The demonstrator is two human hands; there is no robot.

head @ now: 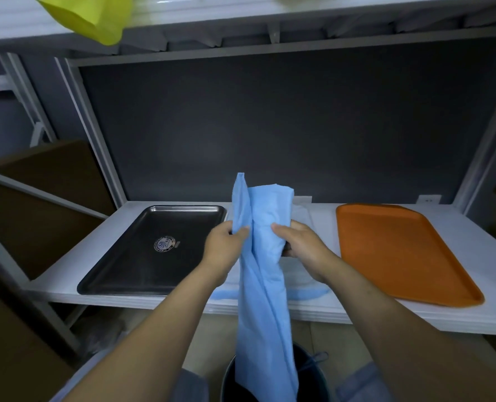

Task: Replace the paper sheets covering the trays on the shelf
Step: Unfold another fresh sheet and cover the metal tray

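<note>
The blue paper sheet (265, 285) is held bunched into a long rope just right of the steel tray (125, 256). Its top stands above the hands, and its tail hangs past the shelf (473, 317) edge into a dark bin (313, 378) below and to the right of that tray. The left hand (222, 248) pinches one fold, its fingers (239, 231) clamped on the paper. The right hand (303, 246) wraps the other fold, thumb in front and the rest curled behind.

The steel tray is bare, and so is the orange tray (400, 256) further right of it. The pictures cannot tell me whether this sheet is headed into the bin or coming out fresh.

If it is waste, gather the upper part down into the fist first so that nothing snags on the shelf edge, then let go directly over the bin. If it is fresh, find two corners before spreading it, because pulling on crumpled thin paper will likely tear it.

A pale sheet with a blue edge (307, 293) lies under the hands, right of the steel tray. Keep the tail from dragging it off.
</note>
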